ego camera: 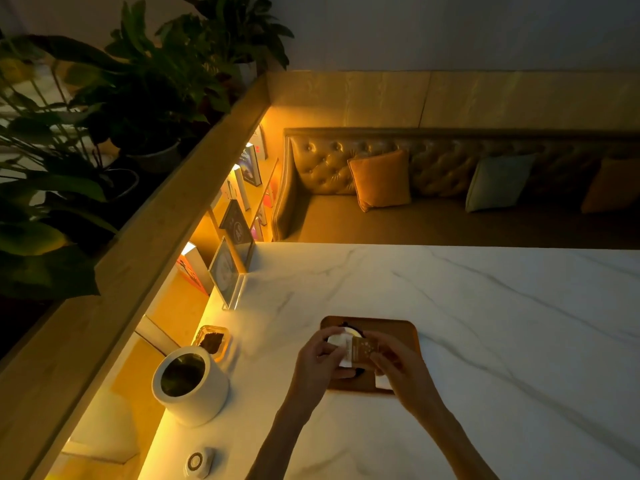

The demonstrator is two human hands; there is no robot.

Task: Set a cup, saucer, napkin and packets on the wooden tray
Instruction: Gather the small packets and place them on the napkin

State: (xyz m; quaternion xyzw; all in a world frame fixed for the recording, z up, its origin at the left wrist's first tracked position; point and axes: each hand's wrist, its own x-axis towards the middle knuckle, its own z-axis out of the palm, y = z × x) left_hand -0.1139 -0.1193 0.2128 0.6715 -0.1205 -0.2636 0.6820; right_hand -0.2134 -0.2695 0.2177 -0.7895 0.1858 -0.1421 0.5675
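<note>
Both hands, left [317, 355] and right [394, 358], gripping flat brown packets [362, 351] (speckled paper) over rounded wooden tray [405, 329].

No text can be read. The brown packet [360, 351] held over the wooden tray [398, 329] carries pale printing too small to make out, and the covers of the books [250, 166] on the shelf at far left are blurred.

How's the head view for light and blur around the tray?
Head view: dim and amber, lit by a warm strip along the left shelf; both hands cover and shade much of the wooden tray; the packet print is unreadable; wide-angle bend at edges.
</note>
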